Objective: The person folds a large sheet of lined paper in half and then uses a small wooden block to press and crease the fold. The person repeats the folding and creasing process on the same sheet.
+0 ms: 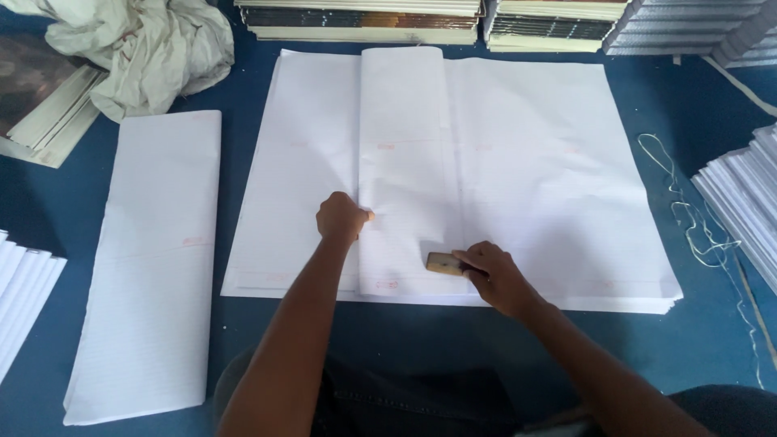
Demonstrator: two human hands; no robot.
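A large stack of white ruled paper sheets (534,162) lies flat on the blue surface in front of me. A folded sheet (402,146) rests across its middle as a narrow upright strip. My left hand (341,217) is closed in a fist and presses on the left edge of that folded strip. My right hand (492,275) grips a small tan wooden block (442,262) and holds it against the lower part of the folded sheet.
A pile of folded sheets (154,259) lies to the left. Crumpled white cloth (137,44) sits at the back left. Stacks of bound paper (364,20) line the far edge, more stacks (740,202) at right, with loose string (696,226) nearby.
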